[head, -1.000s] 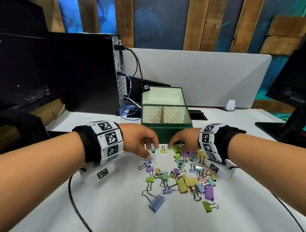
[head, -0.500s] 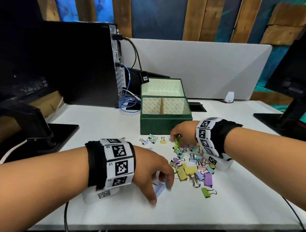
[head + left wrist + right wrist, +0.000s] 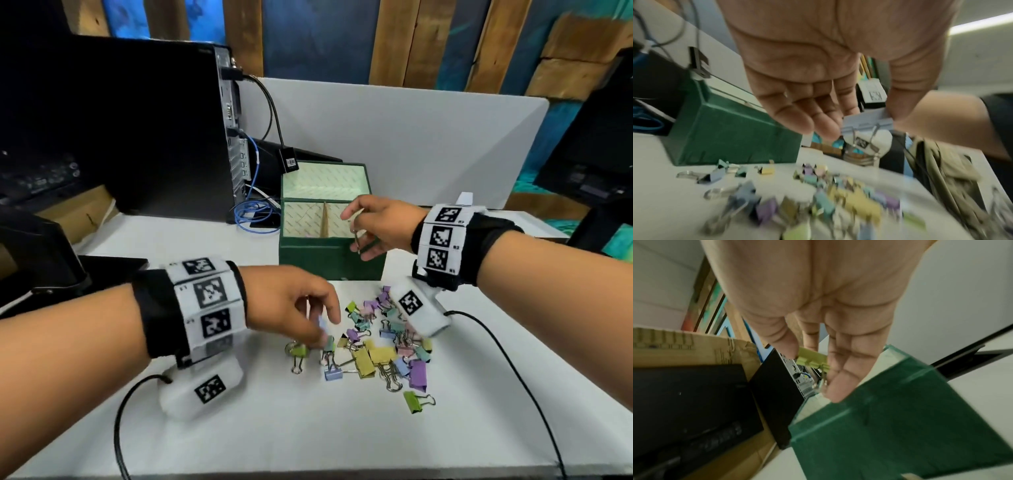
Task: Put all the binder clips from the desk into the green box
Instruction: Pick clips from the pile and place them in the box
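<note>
The green box (image 3: 308, 255) stands open at mid-desk, with a divider inside and its lid tipped back. My right hand (image 3: 371, 228) hovers over the box's right compartment and pinches a yellow-green binder clip (image 3: 812, 359) between thumb and fingers. My left hand (image 3: 301, 315) is lifted just above the desk, left of the pile, and pinches a pale blue binder clip (image 3: 867, 120) whose wire handles hang down. Several pastel binder clips (image 3: 383, 346) lie scattered on the white desk (image 3: 308, 428) in front of the box.
A black computer tower (image 3: 137, 130) with cables (image 3: 255, 216) stands at the back left. A monitor base (image 3: 68, 274) sits on the left, another monitor (image 3: 596, 147) on the right. A white partition (image 3: 411, 144) runs behind the box. Wrist-camera cables (image 3: 496, 349) trail over the desk.
My right hand lifted from the pile to above the box with a yellow-green clip. My left hand picked the pale blue clip off the near desk and raised it toward the box.
</note>
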Available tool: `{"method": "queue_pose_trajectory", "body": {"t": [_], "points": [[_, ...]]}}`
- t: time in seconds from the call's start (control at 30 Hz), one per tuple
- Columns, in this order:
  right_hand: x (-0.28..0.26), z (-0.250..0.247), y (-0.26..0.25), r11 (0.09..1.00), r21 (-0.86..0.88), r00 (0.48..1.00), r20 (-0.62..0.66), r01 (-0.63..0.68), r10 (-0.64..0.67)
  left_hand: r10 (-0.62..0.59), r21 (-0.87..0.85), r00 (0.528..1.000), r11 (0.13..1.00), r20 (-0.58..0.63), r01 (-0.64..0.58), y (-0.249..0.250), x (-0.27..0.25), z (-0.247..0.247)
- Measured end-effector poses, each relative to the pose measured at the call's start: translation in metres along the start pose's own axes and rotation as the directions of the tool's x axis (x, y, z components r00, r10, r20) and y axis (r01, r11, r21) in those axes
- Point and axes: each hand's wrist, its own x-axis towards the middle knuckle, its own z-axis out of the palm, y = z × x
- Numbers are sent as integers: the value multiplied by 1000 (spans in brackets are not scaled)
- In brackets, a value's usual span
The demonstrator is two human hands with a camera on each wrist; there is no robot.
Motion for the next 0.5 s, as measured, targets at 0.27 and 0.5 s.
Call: {"method": "queue_pose_trajectory", "body": {"t": [0.27,0.5], "points": [[33,11,-29,994,10,988,-113,108,-107,-239,-452,851,892,-467,3,-18,-10,-55],[52,15,-34,999,-10,986,-163,34,-35,-354,-559,751,829,-557,-24,-36,3,-79]]}}
